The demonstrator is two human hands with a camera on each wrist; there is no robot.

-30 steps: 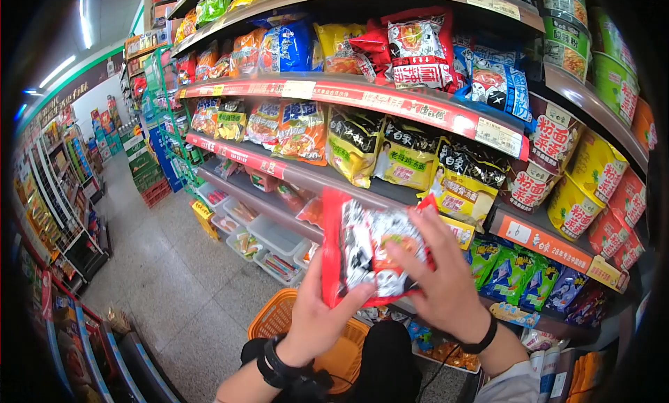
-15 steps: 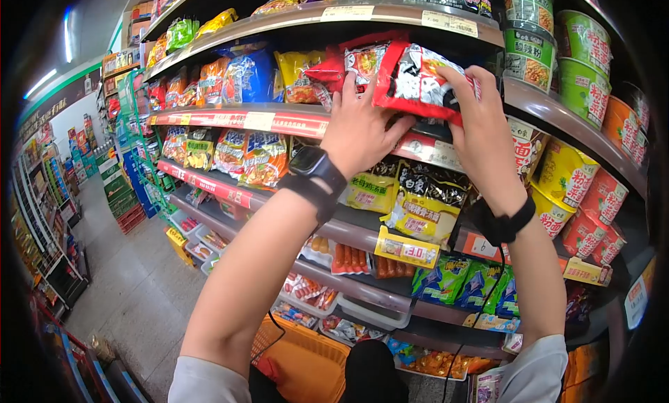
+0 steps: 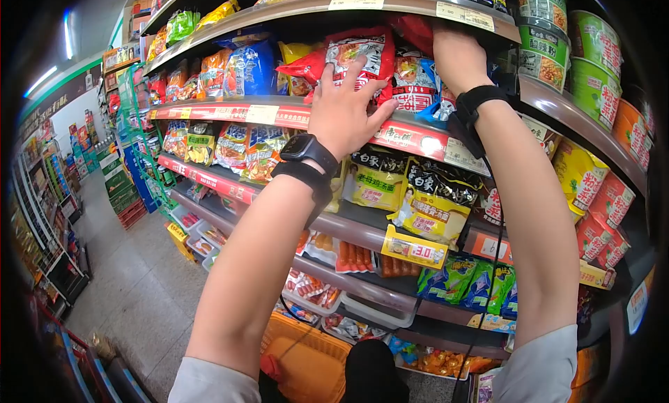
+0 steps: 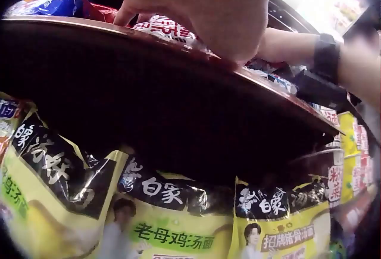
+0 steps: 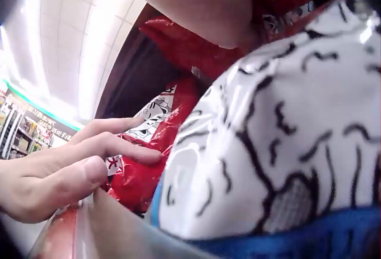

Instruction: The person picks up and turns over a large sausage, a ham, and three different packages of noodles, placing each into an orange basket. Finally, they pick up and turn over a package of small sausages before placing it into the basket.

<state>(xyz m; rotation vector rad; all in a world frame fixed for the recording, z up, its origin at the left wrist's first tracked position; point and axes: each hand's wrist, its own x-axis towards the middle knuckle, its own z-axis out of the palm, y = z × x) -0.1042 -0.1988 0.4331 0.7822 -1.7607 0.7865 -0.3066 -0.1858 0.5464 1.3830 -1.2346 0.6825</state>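
In the head view my left hand (image 3: 348, 117) lies with spread fingers against a red-and-white instant noodle packet (image 3: 362, 51) standing on the upper shelf. My right hand (image 3: 460, 61) reaches deep into that shelf, its fingertips hidden. It grips another red noodle packet (image 3: 412, 32) behind the front row; in the right wrist view the thumb lies across this packet (image 5: 196, 47). Just below that hand, a blue-and-white noodle packet (image 5: 286, 128) fills much of the right wrist view. The left hand (image 5: 65, 175) appears there too, fingertips at the front red packet (image 5: 140, 175).
The shelf lip (image 3: 418, 141) with price tags runs under both wrists. Yellow-and-black noodle packets (image 3: 432, 201) stand on the shelf below. Noodle tubs (image 3: 596, 82) are stacked to the right. An orange basket (image 3: 279, 333) sits on the floor by the person's legs.
The red packet, first held low in both hands, was lifted to the upper shelf and pushed in toward the back by the right hand. The left hand now rests on the packet beside it.
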